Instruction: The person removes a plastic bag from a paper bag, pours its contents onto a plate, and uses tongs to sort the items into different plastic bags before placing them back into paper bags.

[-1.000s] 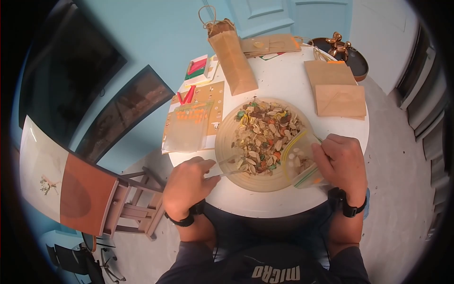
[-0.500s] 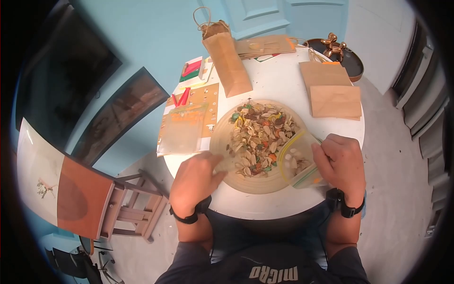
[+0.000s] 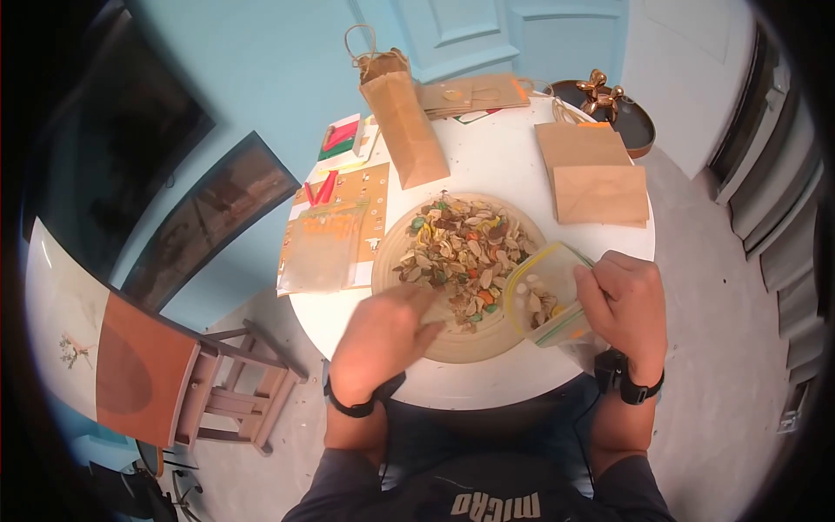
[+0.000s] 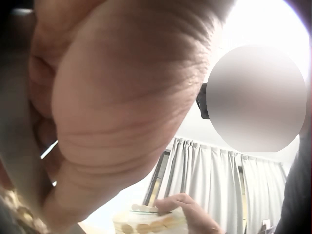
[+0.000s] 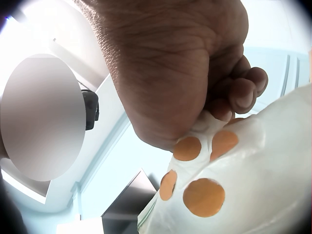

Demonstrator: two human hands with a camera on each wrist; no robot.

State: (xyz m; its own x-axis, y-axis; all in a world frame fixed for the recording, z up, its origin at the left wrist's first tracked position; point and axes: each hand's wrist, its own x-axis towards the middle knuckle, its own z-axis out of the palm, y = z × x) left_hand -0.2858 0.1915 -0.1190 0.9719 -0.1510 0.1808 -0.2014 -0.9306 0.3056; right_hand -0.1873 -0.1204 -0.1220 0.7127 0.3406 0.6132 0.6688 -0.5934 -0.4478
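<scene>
A round beige tray (image 3: 396, 261) in the head view bears a heap of potpourri (image 3: 474, 252), with tan, green, orange and yellow pieces. My left hand (image 3: 383, 339) is over the tray's near left side, fingers bent around a see-through plastic tool, its exact kind unclear. A blurred grey band of that tool (image 4: 17, 141) runs beside the palm in the left wrist view. With thumb and fingers my right hand (image 3: 628, 300) pinches the edge of a clear zip bag (image 3: 544, 291), its mouth tilted towards the heap. Some potpourri lies inside, and orange dots mark the bag.
A tall kraft paper bag (image 3: 404, 130) stands behind the tray. Flat kraft bags (image 3: 600, 193) lie at the right, more (image 3: 474, 94) at the back. At the left are an empty zip bag (image 3: 317, 252) and pink strips (image 3: 322, 189). A wooden stool (image 3: 230, 391) stands beside the white table (image 3: 487, 383).
My left hand has moved right and over the tray with the see-through tool, towards the heap's near edge. The right hand keeps its hold on the zip bag. The head view has shifted slightly.
</scene>
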